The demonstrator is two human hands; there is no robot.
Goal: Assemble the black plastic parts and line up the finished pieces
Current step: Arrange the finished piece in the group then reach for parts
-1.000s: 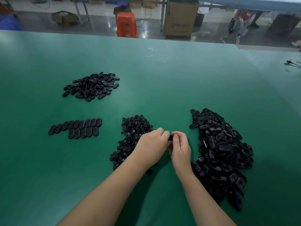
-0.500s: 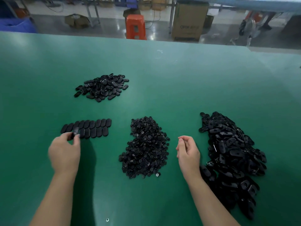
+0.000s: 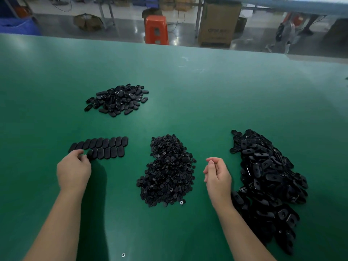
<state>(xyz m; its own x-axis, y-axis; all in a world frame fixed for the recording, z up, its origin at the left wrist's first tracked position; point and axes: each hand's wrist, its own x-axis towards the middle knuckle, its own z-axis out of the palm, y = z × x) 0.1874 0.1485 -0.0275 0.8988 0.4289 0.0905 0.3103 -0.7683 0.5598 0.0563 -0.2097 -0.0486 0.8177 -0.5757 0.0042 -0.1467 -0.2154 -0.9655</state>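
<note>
Two rows of finished black oval pieces (image 3: 105, 147) lie side by side on the green table (image 3: 207, 100). My left hand (image 3: 73, 170) is at the left end of the near row, fingers curled on one more assembled piece (image 3: 90, 154) that touches the row. My right hand (image 3: 218, 176) hovers loosely curled and holds nothing, between a heap of small black parts (image 3: 167, 170) in the middle and a long heap of larger black shells (image 3: 267, 178) on the right.
A third heap of black oval parts (image 3: 118, 99) lies farther back on the left. One small loose part (image 3: 123, 254) lies near the table's front edge. Beyond the far edge stand an orange stool (image 3: 156, 30) and a cardboard box (image 3: 218, 25).
A second ago both hands met over the middle, joining a part. My left hand then carried the piece left to the near row and lowered it against the row's end; my right hand stayed.
</note>
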